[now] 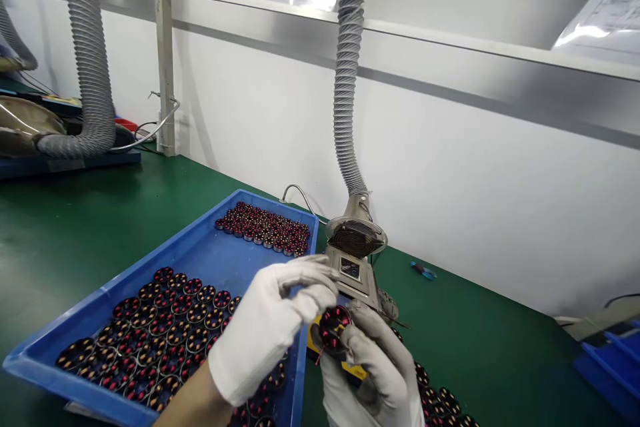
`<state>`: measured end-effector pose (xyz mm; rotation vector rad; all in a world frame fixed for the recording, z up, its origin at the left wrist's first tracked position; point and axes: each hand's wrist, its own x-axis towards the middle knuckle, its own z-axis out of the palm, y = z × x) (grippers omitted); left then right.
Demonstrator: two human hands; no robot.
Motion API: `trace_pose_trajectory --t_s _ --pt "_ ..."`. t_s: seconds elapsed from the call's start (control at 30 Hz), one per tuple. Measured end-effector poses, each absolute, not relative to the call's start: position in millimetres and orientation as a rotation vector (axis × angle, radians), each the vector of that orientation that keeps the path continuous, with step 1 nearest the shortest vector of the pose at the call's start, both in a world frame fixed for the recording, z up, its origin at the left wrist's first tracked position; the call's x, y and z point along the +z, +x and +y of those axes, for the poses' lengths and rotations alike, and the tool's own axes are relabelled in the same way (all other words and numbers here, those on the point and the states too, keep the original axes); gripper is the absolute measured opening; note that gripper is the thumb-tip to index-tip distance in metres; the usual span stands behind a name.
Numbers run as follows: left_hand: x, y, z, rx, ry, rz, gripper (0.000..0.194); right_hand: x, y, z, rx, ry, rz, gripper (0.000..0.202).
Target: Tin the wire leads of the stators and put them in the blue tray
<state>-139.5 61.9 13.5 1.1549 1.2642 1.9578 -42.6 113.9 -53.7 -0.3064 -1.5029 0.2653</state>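
One wound coil (334, 328) with red wire, pinched in the gloved right hand (373, 373), fingers (361, 320) clamped on its rim, above the green tabletop (75, 227). Left hand (273, 323) just beside, fingers curled together at the coil's top edge. Blue tray (210, 250) of matching coils at left; small fan unit (354, 247) under a grey hose (347, 80) just behind.

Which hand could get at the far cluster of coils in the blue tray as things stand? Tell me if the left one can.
Probably yes. The left hand hovers over the blue tray, and nothing stands between it and the far cluster of coils; but it is pinching the coil together with the right hand.
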Motion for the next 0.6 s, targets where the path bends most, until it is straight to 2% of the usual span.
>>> trace_pose_trajectory --t_s 0.17,0.33,0.47,0.53,0.6 --pt "11.7 -149.8 58.1 2.186 0.975 1.359 0.019 -49.9 -37.6 113.4 0.349 -0.349 -1.500 0.027" --pt "18.1 -144.2 56.7 2.001 1.036 1.330 0.012 -45.1 -39.7 110.6 0.454 -0.352 -1.445 0.036" --pt "15.1 -146.8 48.6 1.973 1.160 1.463 0.010 -39.3 -31.2 112.6 0.832 -0.382 -1.354 0.034" --pt "2.8 -151.9 40.5 1.849 1.382 1.669 0.008 -34.2 -19.6 123.2 1.073 -0.484 -1.326 0.030" --pt "-18.4 -157.4 29.8 1.653 1.731 1.859 0.016 -26.2 -5.6 142.0 1.259 -0.578 -1.380 0.031"
